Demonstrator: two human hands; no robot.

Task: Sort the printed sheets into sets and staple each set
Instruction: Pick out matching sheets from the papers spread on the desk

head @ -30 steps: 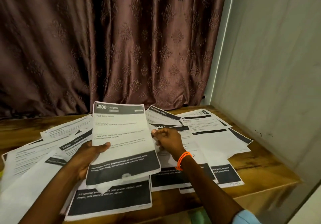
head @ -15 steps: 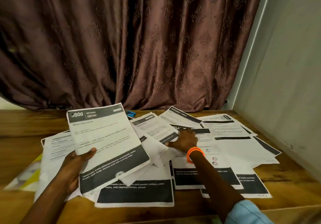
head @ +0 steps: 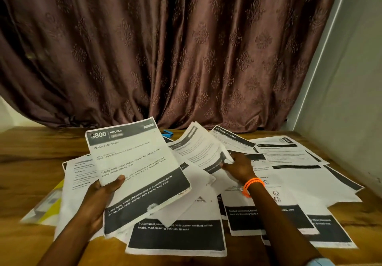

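1. White printed sheets (head: 289, 183) lie fanned and overlapping across the wooden surface (head: 31, 154), filling the centre and right of the frame; spread this way, their dark headers and footers stay readable for matching.
2. At centre left the left hand (head: 97, 199) holds up a sheet headed "3800 KITCHEN" (head: 136, 170), its grip clamped with the thumb on the front near the lower left edge and the fingers behind. Tilted toward the camera, it likely serves as the reference for its set.
3. Just right of centre the right hand (head: 237, 167), an orange wristband (head: 253, 184) on its wrist, pinches the edge of a curled sheet (head: 203, 152) and lifts it off the pile, probably to read it or see beneath.
4. A small blue object, possibly the stapler (head: 167, 134), shows at the back of the surface behind the raised sheet, mostly hidden.
5. Yellow paper or a folder (head: 50, 208) pokes out from under the pile at lower left.
6. Sorting looks early; no stapled set is visible.
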